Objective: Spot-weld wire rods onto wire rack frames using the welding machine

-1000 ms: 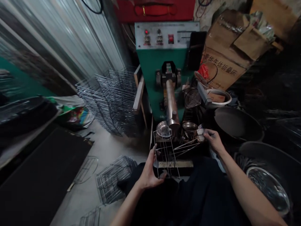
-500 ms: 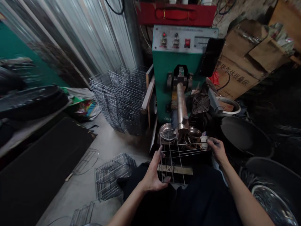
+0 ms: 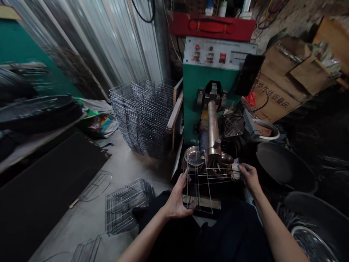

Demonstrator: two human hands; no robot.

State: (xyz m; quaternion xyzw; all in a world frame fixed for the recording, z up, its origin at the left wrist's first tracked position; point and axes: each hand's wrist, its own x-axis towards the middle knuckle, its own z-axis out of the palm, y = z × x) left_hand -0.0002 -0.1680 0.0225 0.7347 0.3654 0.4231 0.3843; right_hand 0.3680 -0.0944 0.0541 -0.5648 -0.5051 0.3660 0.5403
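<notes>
My left hand (image 3: 176, 199) grips the left side of a wire rack (image 3: 210, 196), fingers behind its upright bars and thumb low on the near side. Thin wires run across from this rack to my right hand (image 3: 250, 177), which pinches their far end between thumb and fingers. The rack is held over my lap, just below and in front of the copper-coloured cylinder (image 3: 213, 127) of a green machine (image 3: 192, 105). Behind its wires show a shallow metal bowl (image 3: 193, 155) and a second one partly hidden by the cylinder.
Tall stacks of bent wire racks (image 3: 141, 116) stand left of the machine. A smaller stack (image 3: 127, 205) sits on the floor by my left leg. Dark round pans (image 3: 283, 163) lie on the right, beneath a cardboard box (image 3: 275, 91). A black panel (image 3: 51, 193) lies at left.
The view has tilted slightly, so the machine appears lower and a bit further right. Both hands keep their hold on the wire rack, with little movement.
</notes>
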